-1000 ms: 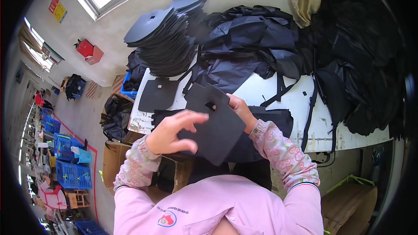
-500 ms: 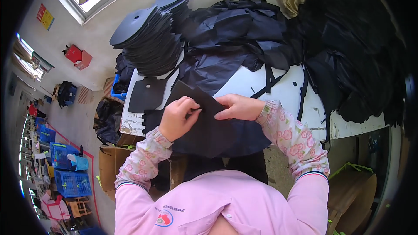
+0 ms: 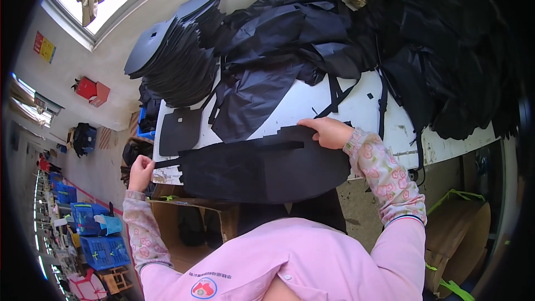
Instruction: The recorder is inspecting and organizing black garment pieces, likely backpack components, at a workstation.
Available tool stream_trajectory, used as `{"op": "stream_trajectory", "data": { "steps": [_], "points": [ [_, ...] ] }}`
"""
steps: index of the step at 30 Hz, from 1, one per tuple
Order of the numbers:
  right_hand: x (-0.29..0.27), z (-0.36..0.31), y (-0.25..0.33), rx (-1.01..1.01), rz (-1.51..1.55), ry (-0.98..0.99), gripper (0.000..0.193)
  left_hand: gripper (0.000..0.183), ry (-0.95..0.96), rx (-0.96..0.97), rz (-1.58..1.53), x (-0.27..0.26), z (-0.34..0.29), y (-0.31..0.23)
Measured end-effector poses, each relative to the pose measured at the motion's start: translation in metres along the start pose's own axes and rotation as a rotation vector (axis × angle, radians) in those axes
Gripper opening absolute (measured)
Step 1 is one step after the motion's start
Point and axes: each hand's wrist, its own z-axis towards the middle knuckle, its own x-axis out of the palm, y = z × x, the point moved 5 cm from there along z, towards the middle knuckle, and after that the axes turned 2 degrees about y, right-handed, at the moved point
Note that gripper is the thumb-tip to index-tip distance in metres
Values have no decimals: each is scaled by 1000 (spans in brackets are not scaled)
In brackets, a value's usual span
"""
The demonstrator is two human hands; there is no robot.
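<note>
A black fabric panel (image 3: 267, 175) with notched edges stretches sideways across the near edge of the white table (image 3: 284, 106). At its left end, my left hand (image 3: 140, 173) pinches the tip of a narrow black strap (image 3: 167, 163), pulled out to the side. My right hand (image 3: 330, 133) grips the panel's upper right edge, thumb and fingers closed on it. A slit or darker band runs along the panel's upper part. Beyond it lies a single dark panel (image 3: 179, 132) with a small square hole, flat on the table.
A tall stack of dark panels (image 3: 186, 67) stands at the back left. Heaps of black fabric (image 3: 290, 39) cover the table's back and right, straps trailing. Below are an open cardboard box (image 3: 167, 217) and another box (image 3: 462, 234) at right. Blue crates (image 3: 103, 251) stand far left.
My hands were close together over a folded black piece. They have parted, left hand out to the left with the strap, right hand to the right, and the panel is spread wide.
</note>
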Motion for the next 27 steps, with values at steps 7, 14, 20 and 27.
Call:
{"op": "stream_trajectory", "data": {
  "steps": [7, 14, 20, 27],
  "points": [
    [-8, -25, 57, -122, -174, -134, 67, 45, 595, 687, -365, 141, 20, -257],
    [-9, -35, 77, -71, -239, -179, 77, 61, 1254, 666, -256, 229, 16, -333],
    [-6, -41, 82, -43, -346, -243, 74, 66, 1284, 730, -454, 235, 10, -333],
    [1, -39, 80, -48, -435, -319, 72, 70, 1376, 642, -523, 237, 7, -324]
  ]
}}
